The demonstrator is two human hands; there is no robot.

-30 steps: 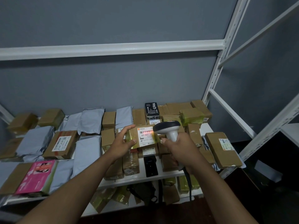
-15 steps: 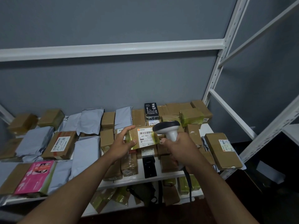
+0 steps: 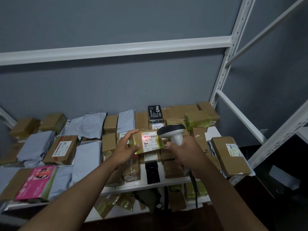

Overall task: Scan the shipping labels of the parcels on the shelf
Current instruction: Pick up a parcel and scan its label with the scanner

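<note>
From the head camera, here we are over the white shelf (image 3: 175, 181), and the left hand (image 3: 127, 148) has a small cardboard parcel (image 3: 146, 141) lifted just above the crowd of boxes, thumb curled on its near edge and fingers wrapped over the far edge, label side tipped up toward the camera. The right hand (image 3: 185, 151) is wrapped tight round the grip of a white handheld barcode scanner (image 3: 173, 132), its dark head pointing left, straight at the parcel just beside it. That is the relation that matters: the parcel sits immediately left of the scanner's nose, its long axis running left to right, and a red glow lands on the white shipping label (image 3: 150, 142) near the barcode strip at its top. The parcel itself is brown card bound in yellowish-clear tape, glossy, with printed black characters under the barcode. By my reading the scan of this one is in progress, and the aim looks about right. Plenty left, I'd judge: grey poly mailers (image 3: 88, 157) and brown boxes fill the shelf to the left, a pink packet (image 3: 37, 182) lies at the near left, and a larger labelled box (image 3: 230, 155) waits at the right.
</note>
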